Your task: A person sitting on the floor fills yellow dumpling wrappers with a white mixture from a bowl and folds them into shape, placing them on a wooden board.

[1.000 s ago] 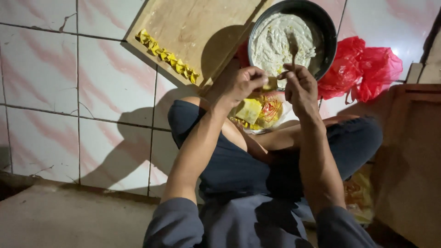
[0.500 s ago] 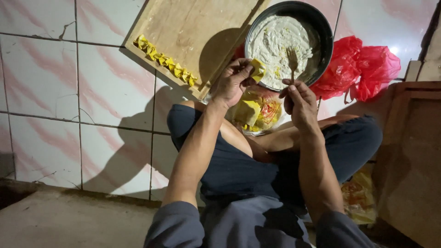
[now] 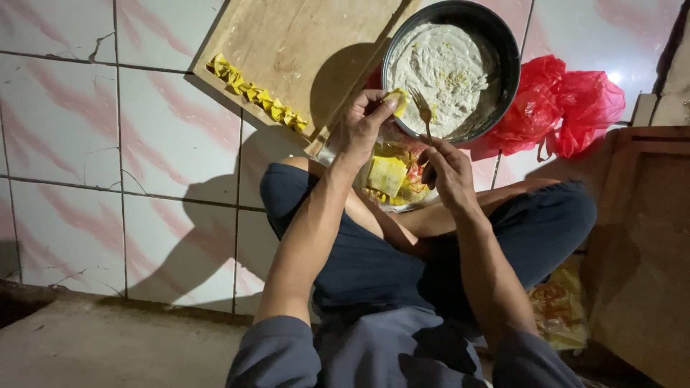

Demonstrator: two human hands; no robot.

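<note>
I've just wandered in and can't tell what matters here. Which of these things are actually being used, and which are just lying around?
In use:
left hand pinching a yellow dough wrapper
right hand holding a metal fork
round dark bowl of pale filling
stack of yellow square wrappers
wooden board with a row of folded yellow dumplings

Lying about:
crumpled red plastic bag
brown wooden furniture

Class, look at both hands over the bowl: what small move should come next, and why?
Probably fold the yellow wrapper shut: the left hand holds it beside the fork in the right hand, and folded dumplings line the board.
</note>
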